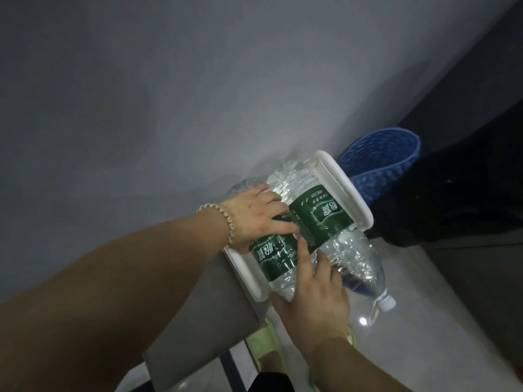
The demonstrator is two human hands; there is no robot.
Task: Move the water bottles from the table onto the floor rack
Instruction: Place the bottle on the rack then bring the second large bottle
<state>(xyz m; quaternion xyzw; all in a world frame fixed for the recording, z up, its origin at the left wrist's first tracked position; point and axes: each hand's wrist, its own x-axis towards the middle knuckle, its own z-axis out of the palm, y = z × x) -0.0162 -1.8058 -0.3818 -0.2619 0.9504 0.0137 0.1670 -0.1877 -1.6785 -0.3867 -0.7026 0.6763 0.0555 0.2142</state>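
Two large clear water bottles with green labels lie side by side on a white floor rack [349, 190] against the grey wall. The far bottle [319, 213] rests along the rack's right rail, its white cap [386, 302] pointing toward me. The near bottle [273, 258] lies on the rack's left side. My left hand [259, 215] grips the near bottle's upper body, fingers reaching into the gap between the two bottles. My right hand [314, 292] holds the near bottle's neck end, index finger pointing up between the labels.
A blue mesh basket [379, 165] stands behind the rack's right end. Dark fabric [452, 193] hangs at the right. A grey panel [203, 315] sits below my left forearm. A pale green slipper [263, 343] is on the glossy floor beneath.
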